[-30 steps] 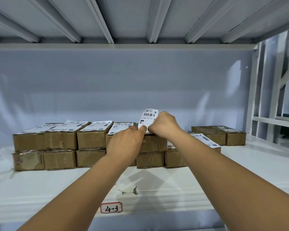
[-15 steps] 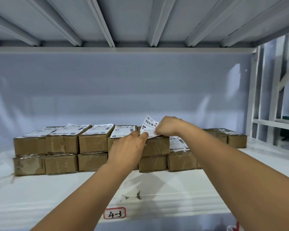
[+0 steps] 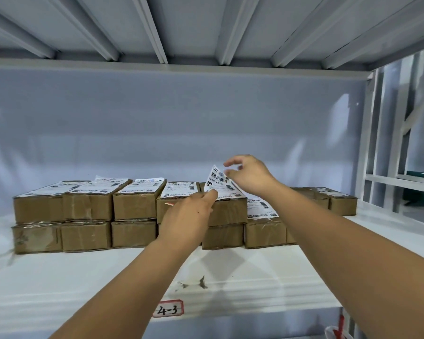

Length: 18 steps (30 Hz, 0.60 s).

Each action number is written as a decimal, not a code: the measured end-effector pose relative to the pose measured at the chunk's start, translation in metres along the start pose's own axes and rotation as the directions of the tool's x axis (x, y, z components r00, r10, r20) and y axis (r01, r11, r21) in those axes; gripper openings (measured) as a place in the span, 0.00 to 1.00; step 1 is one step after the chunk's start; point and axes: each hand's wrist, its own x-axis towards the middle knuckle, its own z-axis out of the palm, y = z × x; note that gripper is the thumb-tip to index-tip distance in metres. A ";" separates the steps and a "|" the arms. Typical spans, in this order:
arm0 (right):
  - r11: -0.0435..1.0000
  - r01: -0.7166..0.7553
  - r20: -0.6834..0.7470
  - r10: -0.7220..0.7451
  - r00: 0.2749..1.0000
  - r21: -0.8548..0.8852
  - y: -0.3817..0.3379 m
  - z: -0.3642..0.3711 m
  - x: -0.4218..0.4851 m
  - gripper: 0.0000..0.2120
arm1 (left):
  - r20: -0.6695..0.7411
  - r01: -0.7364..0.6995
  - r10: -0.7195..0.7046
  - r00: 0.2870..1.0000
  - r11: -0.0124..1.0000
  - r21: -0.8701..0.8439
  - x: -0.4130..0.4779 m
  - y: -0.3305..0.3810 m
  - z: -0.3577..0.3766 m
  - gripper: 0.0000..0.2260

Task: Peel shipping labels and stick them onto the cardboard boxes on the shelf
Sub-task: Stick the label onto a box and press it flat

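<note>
shelf lip: tag 4-3 (image 3: pixel 168 308) on the white shelf (image 3: pixel 83 277).
left hand (image 3: pixel 186 218): the nearer one; thumb tip on the label's near left corner, other fingers hidden, so pinch or press cannot be told.
label (image 3: pixel 218 184): on top box 5 (image 3: pixel 230 211) from the left, long axis running away from the person, near end down, far end curled up.
right hand (image 3: pixel 252 177): beside the raised end, fingers loosely parted, gripping nothing.
room: open above; labelled neighbour box (image 3: pixel 176 209) touching on the left.
</note>
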 end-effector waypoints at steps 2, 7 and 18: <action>0.995 0.070 0.098 -0.077 0.992 0.073 -0.011 0.008 0.001 0.10 | -0.013 0.001 -0.001 1.000 1.000 -0.007 0.000 -0.001 0.002 0.03; 0.984 0.152 0.432 -0.096 0.897 -0.097 -0.022 0.021 0.005 0.16 | -0.048 -0.014 0.010 0.999 0.997 -0.076 -0.002 -0.006 0.006 0.06; 0.940 0.126 0.578 0.087 0.811 -0.318 -0.012 0.044 0.034 0.16 | -0.082 -0.004 -0.003 0.997 0.996 -0.085 -0.001 -0.008 0.013 0.08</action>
